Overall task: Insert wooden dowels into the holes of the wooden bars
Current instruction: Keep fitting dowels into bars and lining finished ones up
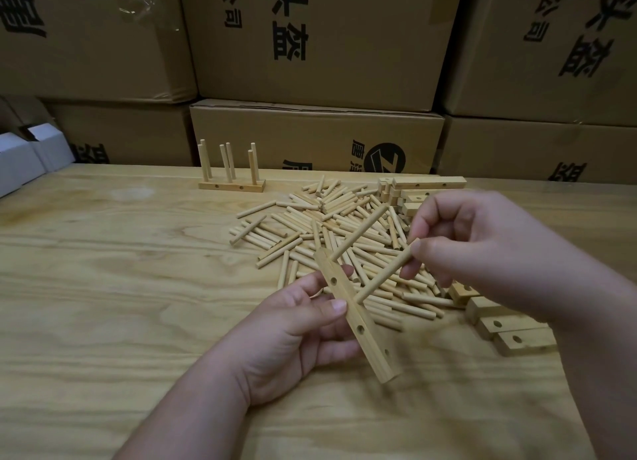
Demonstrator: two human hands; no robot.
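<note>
Bar in hand [355,316]: pale, square-sectioned wood, held tilted above the table at centre, round holes along its upper face; one dowel [360,234] already seated near its far end, angled up and to the right.
Second dowel [386,273]: smooth, light cylinder, lower tip touching the bar at a middle hole.
Left hand [296,332]: wrapped around the bar from the left, thumb on the top edge.
Right hand [482,242]: pinching the second dowel's upper end between thumb and fingertips.
Loose dowels [310,225]: heaped on the table just beyond the hands.
Spare bars [510,328]: stacked at near right and far right.
Finished bar [231,185]: far left, six dowels upright.
Table [103,270]: grained plywood.
Cardboard boxes [317,39]: stacked behind.
</note>
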